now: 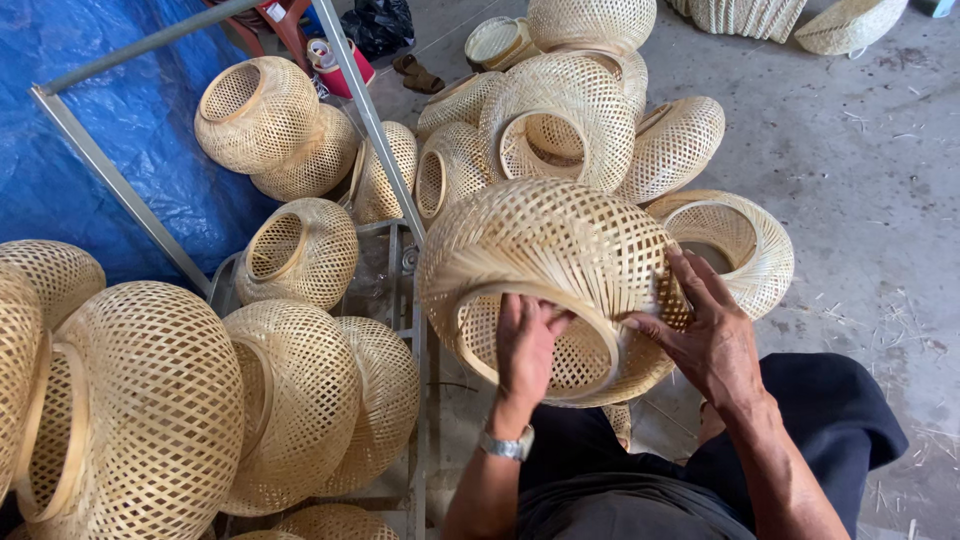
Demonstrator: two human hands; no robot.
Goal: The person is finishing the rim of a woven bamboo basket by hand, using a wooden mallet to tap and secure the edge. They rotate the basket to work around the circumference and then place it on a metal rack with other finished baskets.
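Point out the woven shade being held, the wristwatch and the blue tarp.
woven shade (545, 245), head view, on its domed side.
wristwatch (508, 445), head view, on the band at the left wrist.
blue tarp (120, 160), head view, on bare sheet.

Finished woven bamboo lampshades (300, 400) crowd a grey metal rack (415, 330) at the left, and more lie heaped (560, 120) on the concrete floor (860, 170) beyond. A blue tarpaulin (130, 130) hangs behind the rack (a black bag (380, 22) and a red container (335, 62) sit near its top edge).
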